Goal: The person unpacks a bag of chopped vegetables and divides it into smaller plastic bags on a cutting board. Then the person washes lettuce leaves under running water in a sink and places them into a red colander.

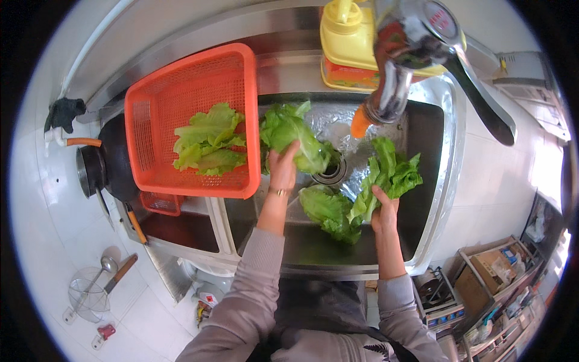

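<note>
My left hand (282, 168) grips a head of green leaf lettuce (296, 135) at the left side of the stainless steel sink basin (418, 135). Some lettuce leaves (392, 169) are held in my right hand (386, 212) over the basin's right half. Between my hands, more loose lettuce (328, 210) lies on the sink bottom, just below the drain (332, 173). A red-orange plastic basket (158, 102) stands left of my left hand, its right rim close to the held lettuce. Several lettuce leaves (210, 140) rest inside it.
A chrome faucet (396, 90) with an orange tip (360, 122) and long lever (481, 99) overhangs the basin. Behind it stands a yellow plastic jug (346, 45). Dark pans (115, 158) hang at left, above a wire strainer (89, 294) and ladle (108, 264). Wooden shelves (493, 271) stand lower right.
</note>
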Motion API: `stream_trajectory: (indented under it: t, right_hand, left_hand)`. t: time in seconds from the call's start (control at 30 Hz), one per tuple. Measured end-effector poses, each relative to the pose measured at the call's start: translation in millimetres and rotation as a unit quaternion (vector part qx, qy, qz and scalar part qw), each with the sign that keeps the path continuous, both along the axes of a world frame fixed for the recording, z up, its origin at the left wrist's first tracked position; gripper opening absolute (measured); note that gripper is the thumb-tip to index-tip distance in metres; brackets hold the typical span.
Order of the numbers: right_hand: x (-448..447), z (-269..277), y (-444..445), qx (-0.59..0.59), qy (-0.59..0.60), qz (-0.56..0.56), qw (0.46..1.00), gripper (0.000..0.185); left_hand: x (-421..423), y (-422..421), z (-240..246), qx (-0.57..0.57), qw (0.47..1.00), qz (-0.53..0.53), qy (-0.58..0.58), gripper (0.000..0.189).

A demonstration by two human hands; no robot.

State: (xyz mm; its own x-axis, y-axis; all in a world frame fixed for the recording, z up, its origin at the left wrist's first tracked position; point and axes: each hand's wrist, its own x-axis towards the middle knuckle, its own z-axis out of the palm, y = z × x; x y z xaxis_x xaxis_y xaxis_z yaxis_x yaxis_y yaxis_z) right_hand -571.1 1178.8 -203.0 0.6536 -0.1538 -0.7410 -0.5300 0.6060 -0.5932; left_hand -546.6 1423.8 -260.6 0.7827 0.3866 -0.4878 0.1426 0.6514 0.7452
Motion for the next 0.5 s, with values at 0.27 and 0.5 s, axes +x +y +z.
stream_trajectory:
  t: [0.27,0.5]
  right_hand:
    - [-3,0,0,0.044,-0.011,0.013,0.999,0.071]
    - [-9,-4,-15,0.073,-0.016,0.018,0.997,0.066]
  left_hand:
    - [-17,-15,61,-0.130,0.986,-0.102,-0.003,0.047]
    - [-7,-23,55,-0.059,0.978,-0.197,-0.043,0.042]
